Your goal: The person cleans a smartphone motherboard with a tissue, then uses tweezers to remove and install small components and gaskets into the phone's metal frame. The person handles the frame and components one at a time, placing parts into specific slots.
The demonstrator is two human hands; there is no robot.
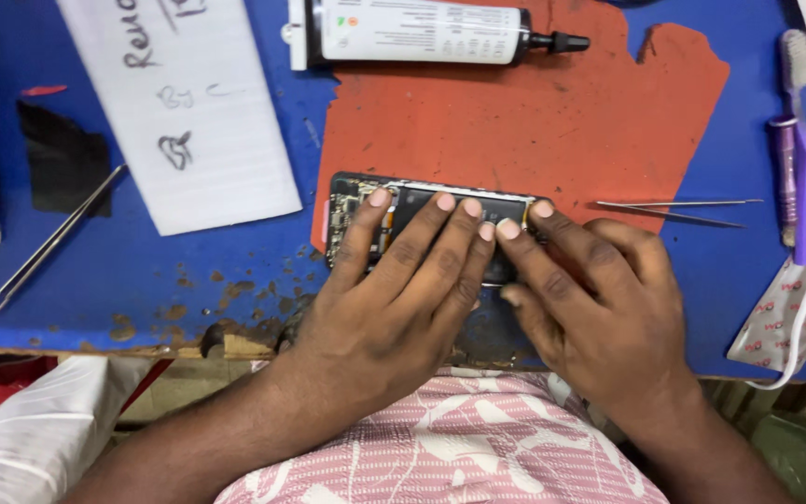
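An opened phone [412,198] lies flat on the red patch [524,121] of the blue work mat, its back removed so the inner boards and battery show. My left hand [394,299] rests on it with fingers spread, the fingertips pressing along its upper half. My right hand [590,299] lies over the phone's right end, index and middle fingertips pressing next to the left hand's fingers. Most of the phone's lower part is hidden under both hands.
A glue tube [422,33] with a black nozzle lies at the top. Tweezers [678,210] lie right of the phone, another pair [53,241] at left. A handwritten paper [188,112], a purple brush [792,140] and a packet [799,289] with a white cable sit around.
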